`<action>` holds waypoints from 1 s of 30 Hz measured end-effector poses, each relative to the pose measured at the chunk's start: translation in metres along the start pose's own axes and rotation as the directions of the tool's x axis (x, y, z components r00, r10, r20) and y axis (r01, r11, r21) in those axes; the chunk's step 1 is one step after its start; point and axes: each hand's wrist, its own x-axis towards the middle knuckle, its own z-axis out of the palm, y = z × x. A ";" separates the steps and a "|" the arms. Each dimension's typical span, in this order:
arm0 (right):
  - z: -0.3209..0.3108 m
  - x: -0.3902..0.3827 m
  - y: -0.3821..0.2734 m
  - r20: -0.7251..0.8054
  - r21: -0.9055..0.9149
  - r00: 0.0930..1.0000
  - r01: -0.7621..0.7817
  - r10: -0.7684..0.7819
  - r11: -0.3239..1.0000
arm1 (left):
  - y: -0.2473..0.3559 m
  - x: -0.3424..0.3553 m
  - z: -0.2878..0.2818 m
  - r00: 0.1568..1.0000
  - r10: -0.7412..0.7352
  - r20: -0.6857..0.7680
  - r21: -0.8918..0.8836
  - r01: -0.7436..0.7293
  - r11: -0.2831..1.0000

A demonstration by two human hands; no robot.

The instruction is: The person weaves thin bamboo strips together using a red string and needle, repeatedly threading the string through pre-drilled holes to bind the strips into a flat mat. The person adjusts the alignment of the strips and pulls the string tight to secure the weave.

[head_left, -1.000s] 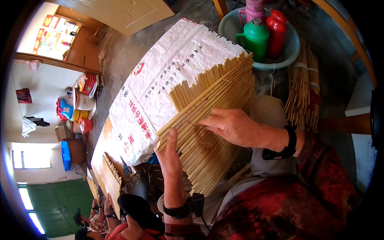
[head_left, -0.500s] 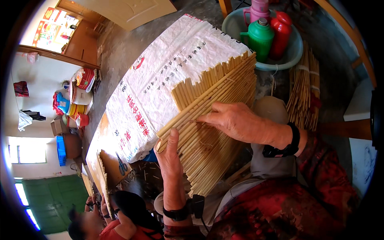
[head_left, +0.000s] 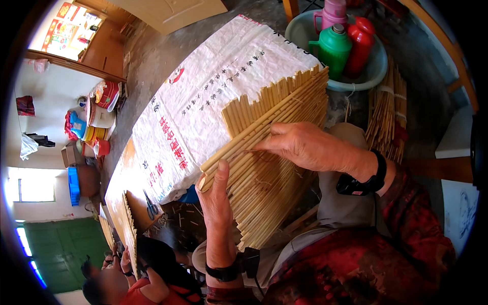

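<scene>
A mat of pale, slender reed stalks (head_left: 269,208) lies slanting before me, its stepped upper ends resting on a white printed sack (head_left: 203,112) spread over a board. My left hand (head_left: 216,203) grips the mat's lower left edge, thumb on top beside the thicker rods along that side. My right hand (head_left: 297,145) is closed on the middle of the mat, finger and thumb pinching what looks like a thin brownish strand against the stalks. Loose ties show among the reeds. Blue-handled scissors (head_left: 151,207) lie on the wooden surface to the left.
A basin (head_left: 377,76) holds green (head_left: 333,51), red (head_left: 360,40) and pink flasks at top right, beside tied reed bundles (head_left: 384,117) and a wooden frame. Co-workers (head_left: 152,287) handle another mat (head_left: 129,234) at lower left. Buckets and bags line the wall.
My right hand has shifted slightly upward along the stalks, still pinched; my left hand keeps its grip. The view has shifted slightly, and the co-worker's mat at lower left has tilted more edge-on.
</scene>
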 end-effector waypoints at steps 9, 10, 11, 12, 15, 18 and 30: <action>-0.003 0.005 -0.004 0.058 -0.001 0.998 -0.025 0.025 1.000 | 0.006 -0.003 0.004 1.000 0.017 -0.021 0.057 -0.016 0.998; -0.004 0.005 -0.004 0.063 -0.003 0.997 -0.033 0.033 0.999 | 0.005 -0.003 0.004 1.000 0.013 -0.023 0.059 -0.012 0.998; -0.005 0.006 -0.003 0.068 -0.006 0.997 -0.042 0.042 0.999 | 0.004 -0.003 0.004 1.000 0.010 -0.026 0.060 -0.008 0.998; -0.006 0.005 -0.004 0.072 -0.009 0.996 -0.051 0.052 0.999 | 0.003 -0.003 0.004 1.000 0.007 -0.028 0.060 -0.005 0.998; -0.010 0.006 -0.009 0.072 -0.030 0.997 -0.033 0.035 0.999 | 0.004 -0.006 0.008 0.999 0.003 -0.053 0.064 0.000 0.998; -0.015 0.002 -0.017 0.074 -0.118 0.997 -0.004 0.013 0.993 | 0.006 -0.012 0.009 0.999 -0.023 -0.029 0.094 0.026 0.995; -0.050 -0.056 -0.075 0.167 -0.275 0.966 -0.149 0.199 0.950 | 0.018 -0.071 0.050 0.979 0.059 0.196 0.259 -0.110 0.960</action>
